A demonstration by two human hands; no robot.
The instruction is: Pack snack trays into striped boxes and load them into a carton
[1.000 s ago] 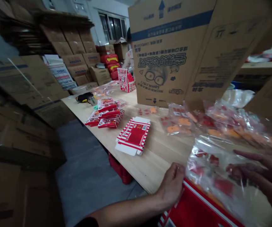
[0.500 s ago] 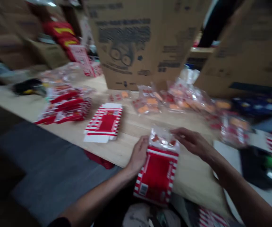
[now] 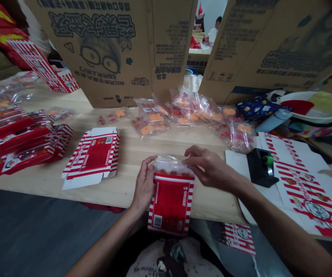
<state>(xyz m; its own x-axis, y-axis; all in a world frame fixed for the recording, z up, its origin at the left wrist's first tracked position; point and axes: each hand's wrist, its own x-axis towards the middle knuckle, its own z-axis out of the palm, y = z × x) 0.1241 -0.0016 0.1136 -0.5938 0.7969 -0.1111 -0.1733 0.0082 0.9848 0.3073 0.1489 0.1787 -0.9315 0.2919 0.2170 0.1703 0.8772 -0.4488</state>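
A red box with striped edges point(image 3: 170, 204) stands tilted at the table's front edge, close to my body. Out of its top sticks a clear plastic bag point(image 3: 170, 164) with small reddish pieces inside. My left hand point(image 3: 144, 184) grips the left side of the box and bag, thumb toward me. At the bag's upper right corner, my right hand point(image 3: 208, 165) has its thumb and fingers pinched on the clear film. To the left lies another striped box point(image 3: 95, 156), its end flaps spread.
Several filled striped packs point(image 3: 27, 142) are piled at left. Clear bags with orange pieces point(image 3: 154, 117) line the back, before large cardboard cartons point(image 3: 120, 88). On the right are a black tape dispenser point(image 3: 262, 167), flat striped card blanks point(image 3: 307, 192) and a bottle point(image 3: 274, 119).
The view has swung right and steadied, so the table items appear further left. Both hands stay at the bag and box; my right fingers are now more curled at the bag's corner.
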